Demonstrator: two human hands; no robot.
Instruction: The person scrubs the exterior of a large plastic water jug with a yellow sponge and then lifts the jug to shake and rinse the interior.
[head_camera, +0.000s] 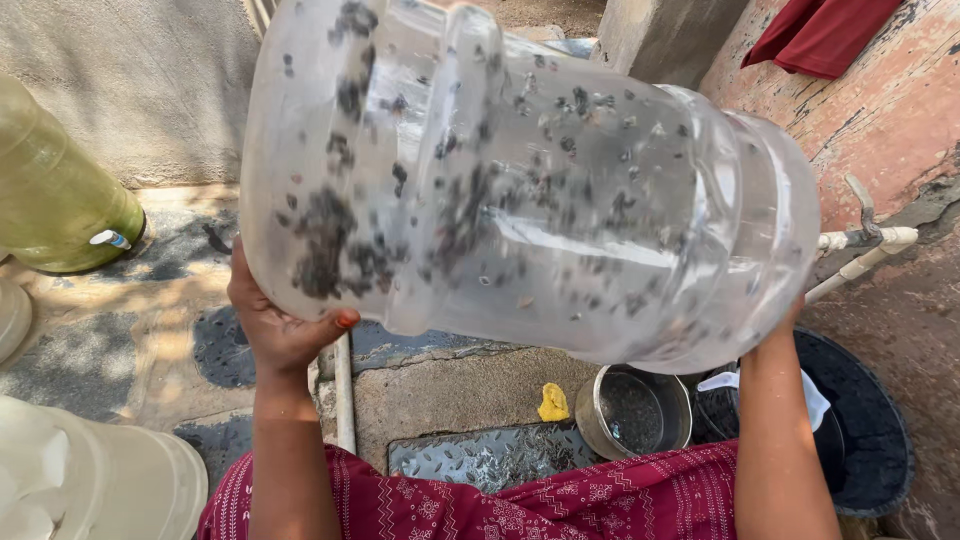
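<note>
A large clear plastic water jug (520, 180) fills the middle of the view, tipped on its side with dark specks scattered inside it. My left hand (275, 320) grips its lower left edge, thumb curled under the wall. My right hand (785, 325) supports the jug from below at the right end; its fingers are hidden behind the plastic. Both forearms rise from a dark red patterned garment (520, 500).
A steel pot (635, 410) and a black tub (870, 430) stand on wet ground below, with a yellow scrap (553, 402) beside them. A greenish jug (55, 190) lies at left, a pale jug (90, 480) at lower left. A white pipe with tap (865, 240) juts from the right wall.
</note>
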